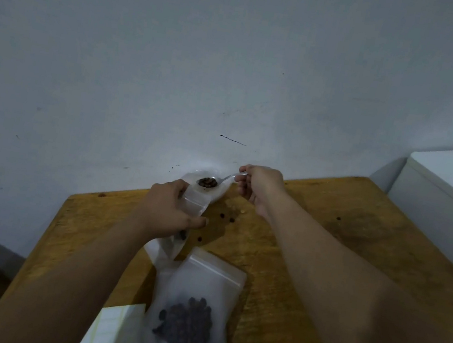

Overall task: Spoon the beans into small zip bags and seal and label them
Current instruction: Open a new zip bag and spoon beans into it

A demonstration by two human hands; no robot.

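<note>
Between the two hands, a loaded spoon (219,180) hovers at a bag's mouth.

Her left hand (167,209) grips an open zip bag (195,200) upright; the right hand (258,188) pinches the spoon handle, beans (207,182) heaped in its bowl. Nearer than both hands, a filled bag (191,311) lies flat on the wooden tabletop (311,244), loose beans (227,217) scattered below the spoon, label sheet (112,331) beside it.

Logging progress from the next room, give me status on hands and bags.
Left hand holds zip bag open. Right hand holds spoon, loaded, over the mouth. Filled bag nearest the camera. Loose beans on table.
</note>
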